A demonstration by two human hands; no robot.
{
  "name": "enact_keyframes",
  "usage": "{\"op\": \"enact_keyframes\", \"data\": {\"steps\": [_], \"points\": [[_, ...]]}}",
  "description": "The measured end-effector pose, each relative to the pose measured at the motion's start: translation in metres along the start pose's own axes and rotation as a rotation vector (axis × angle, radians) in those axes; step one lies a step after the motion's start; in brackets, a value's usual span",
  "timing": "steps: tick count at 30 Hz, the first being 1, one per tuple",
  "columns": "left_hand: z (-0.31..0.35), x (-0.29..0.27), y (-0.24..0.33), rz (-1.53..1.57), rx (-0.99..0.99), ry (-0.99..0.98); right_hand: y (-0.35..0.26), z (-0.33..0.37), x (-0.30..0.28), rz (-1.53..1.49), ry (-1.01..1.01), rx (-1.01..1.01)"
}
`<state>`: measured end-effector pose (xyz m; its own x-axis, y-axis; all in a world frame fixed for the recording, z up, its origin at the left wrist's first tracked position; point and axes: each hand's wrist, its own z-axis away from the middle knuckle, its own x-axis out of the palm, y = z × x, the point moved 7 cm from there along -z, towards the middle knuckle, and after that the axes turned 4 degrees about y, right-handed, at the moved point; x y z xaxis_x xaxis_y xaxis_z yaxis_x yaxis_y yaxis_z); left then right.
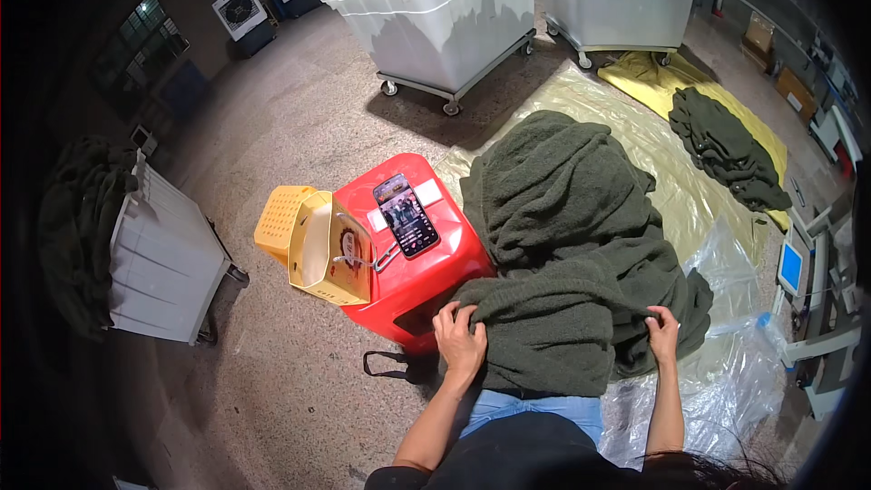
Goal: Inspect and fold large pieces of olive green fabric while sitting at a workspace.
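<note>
A dark green knitted cloth point(544, 340) lies across my lap, its near part over light blue jeans. My left hand point(460, 336) grips its left edge with curled fingers. On the other side, my right hand point(664, 333) pinches the cloth's right end between thumb and fingers. Between the two hands the upper edge runs as a slack fold. Directly beyond it rises a large heap of the same green knit point(562, 186), which touches the piece I hold; where one ends and the other begins is hard to make out.
Left of the heap, a red box-like stand point(426, 277) bears a lit phone point(406, 215) and a yellow carton point(331, 249). Clear plastic sheeting point(726, 381) spreads at right, near a scale with a blue screen point(790, 269). Wheeled white bins point(454, 32) stand at the back.
</note>
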<state>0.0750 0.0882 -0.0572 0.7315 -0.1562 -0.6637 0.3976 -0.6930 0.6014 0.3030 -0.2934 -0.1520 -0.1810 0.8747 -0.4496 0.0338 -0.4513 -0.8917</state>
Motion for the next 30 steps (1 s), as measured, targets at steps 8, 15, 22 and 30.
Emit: {"op": "enact_keyframes", "data": {"steps": [8,15,22,30], "points": [[-0.009,-0.089,-0.029,0.599,-0.495,-0.130,-0.113,0.022,-0.132,-0.390,0.662,-0.360],[-0.055,-0.175,-0.002,1.112,-0.552,-0.068,-0.305,0.120,-0.146,-0.633,0.478,-0.988],[-0.003,-0.062,0.010,0.904,-0.602,-0.567,-0.354,0.156,0.062,-0.551,-1.057,-0.777],[0.029,-0.032,0.041,1.061,-0.683,-0.698,-0.284,0.132,0.130,-0.209,-0.558,-0.620]]}}
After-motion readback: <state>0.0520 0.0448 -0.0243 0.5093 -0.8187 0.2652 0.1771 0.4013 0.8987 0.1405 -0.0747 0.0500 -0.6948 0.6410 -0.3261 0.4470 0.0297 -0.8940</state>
